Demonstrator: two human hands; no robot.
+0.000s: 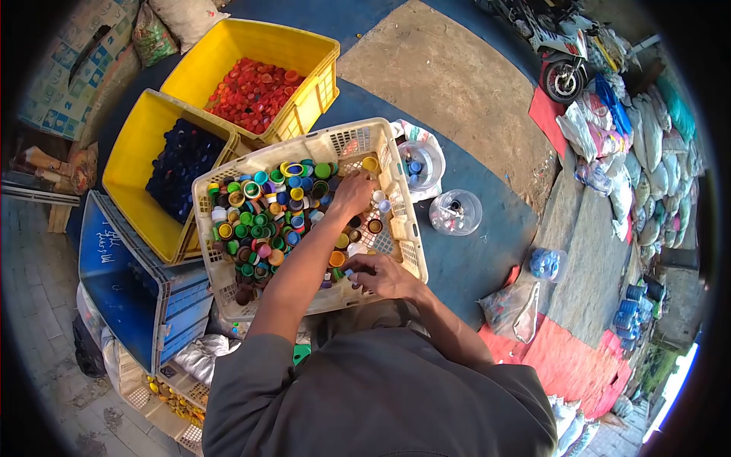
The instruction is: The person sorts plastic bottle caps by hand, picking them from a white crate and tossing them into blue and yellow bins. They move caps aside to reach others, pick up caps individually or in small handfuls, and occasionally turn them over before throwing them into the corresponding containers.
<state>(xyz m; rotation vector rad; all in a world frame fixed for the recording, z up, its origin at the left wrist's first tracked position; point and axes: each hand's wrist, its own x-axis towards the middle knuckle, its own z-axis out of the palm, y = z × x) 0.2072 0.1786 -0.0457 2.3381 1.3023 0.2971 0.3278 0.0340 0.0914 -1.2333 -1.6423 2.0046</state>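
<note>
**Picking through mixed bottle caps (266,221) in a beige perforated crate (228,293), seen from above.** Left hand (354,194) reaching to the far right corner of the crate, right hand (384,276) at the near wall, both down on the cap heap.

Probably best done one colour at a time: lifting from the top layer rather than digging, to avoid scattering neighbours, and keeping the two hands on separate parts of the heap.

Sorted stock close by: red caps (255,91) in one yellow crate (228,38) and dark blue caps (183,167) in a second yellow crate (126,160). Both just beyond the beige crate, on the left arm's side.

- **Grip, left:** fingers curled downward onto the caps beside a yellow cap (371,163), back of the hand toward the camera. Pinched on a cap or merely touching — not to be told.
- **Grip, right:** fingers bent and drawn close together over small caps at the near wall. Contents, if any, hidden.

Two clear plastic tubs (455,212) on the blue ground sheet (472,259) to the right, apart from both hands.
</note>
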